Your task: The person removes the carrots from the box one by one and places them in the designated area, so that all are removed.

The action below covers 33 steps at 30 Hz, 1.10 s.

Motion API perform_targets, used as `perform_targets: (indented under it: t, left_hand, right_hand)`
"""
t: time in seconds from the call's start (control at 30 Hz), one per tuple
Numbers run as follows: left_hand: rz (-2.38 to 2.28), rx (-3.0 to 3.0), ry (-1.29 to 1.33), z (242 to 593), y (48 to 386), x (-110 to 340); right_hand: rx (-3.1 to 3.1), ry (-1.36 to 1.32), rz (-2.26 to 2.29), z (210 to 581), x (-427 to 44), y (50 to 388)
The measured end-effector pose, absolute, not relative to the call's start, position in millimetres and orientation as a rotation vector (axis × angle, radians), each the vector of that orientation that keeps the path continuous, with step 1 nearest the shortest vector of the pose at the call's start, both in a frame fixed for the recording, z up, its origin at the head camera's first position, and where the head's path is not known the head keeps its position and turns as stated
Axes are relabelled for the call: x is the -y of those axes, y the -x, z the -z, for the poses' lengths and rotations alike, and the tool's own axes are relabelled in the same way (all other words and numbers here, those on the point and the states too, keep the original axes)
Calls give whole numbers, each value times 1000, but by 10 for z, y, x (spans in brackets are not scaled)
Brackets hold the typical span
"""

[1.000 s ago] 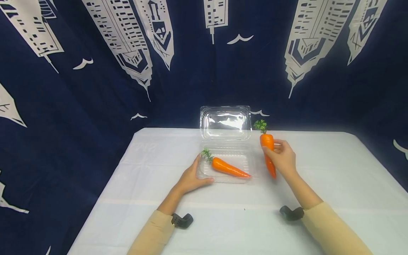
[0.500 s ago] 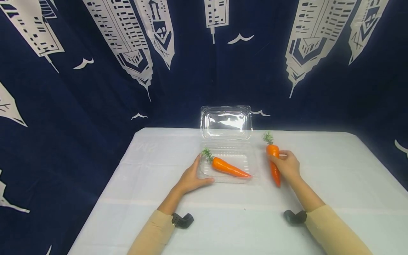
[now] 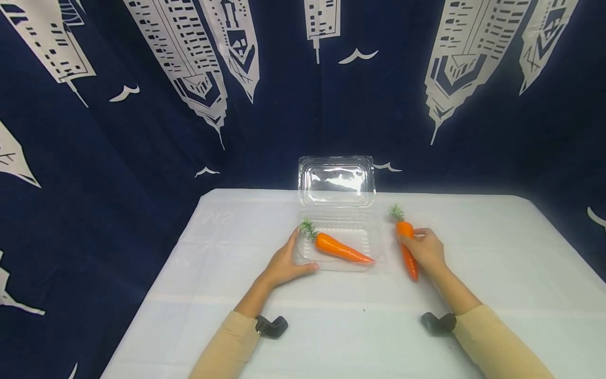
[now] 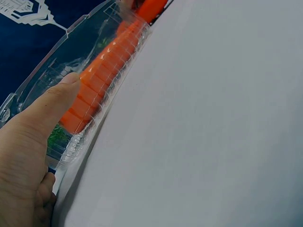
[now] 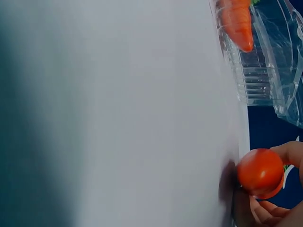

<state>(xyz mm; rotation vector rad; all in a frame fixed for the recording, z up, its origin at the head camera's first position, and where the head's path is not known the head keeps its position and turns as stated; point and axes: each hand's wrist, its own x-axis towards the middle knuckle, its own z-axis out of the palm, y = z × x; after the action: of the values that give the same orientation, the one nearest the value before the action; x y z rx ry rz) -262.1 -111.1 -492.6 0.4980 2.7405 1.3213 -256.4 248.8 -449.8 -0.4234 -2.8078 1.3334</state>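
In the head view my left hand (image 3: 284, 266) rests at the near left corner of a clear plastic container (image 3: 307, 260). Its thumb lies along the front wall and its fingers reach up the left side. Inside lies an orange carrot (image 3: 341, 248) with a green leafy top, its tip towards the near right corner. My right hand (image 3: 427, 250) holds a second carrot (image 3: 404, 229) to the right of the container, leaves pointing away from me. The right wrist view shows this carrot (image 5: 260, 171) tip-on, at or just above the table, between thumb and fingers.
The container's hinged lid (image 3: 337, 181) stands raised at the back. Everything is on a white-covered table (image 3: 331, 331). Behind it hangs a dark blue cloth (image 3: 279, 131) with white building prints. Each wrist wears a black device, the left device (image 3: 272, 327) and the right device (image 3: 437, 323).
My right hand has moved the second carrot a little right and towards me, lowering it to or near the table. My left hand and the carrot in the container stay put.
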Motion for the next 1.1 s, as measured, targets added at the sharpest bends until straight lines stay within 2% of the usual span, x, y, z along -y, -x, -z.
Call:
perform_targets:
  t: [0.6, 0.83, 1.1]
  left_hand:
    - [-1316, -2739, -488, 4921, 2615, 1102]
    - [-1314, -2744, -496, 4918, 2622, 1112]
    - [-1332, -2730, -507, 4917, 2614, 1112]
  right_hand:
    - [2859, 357, -1172, 4447, -2459, 2555]
    - [2776, 340, -1140, 4258, -2396, 2546]
    - [2736, 276, -1257, 4028, -2113, 2482]
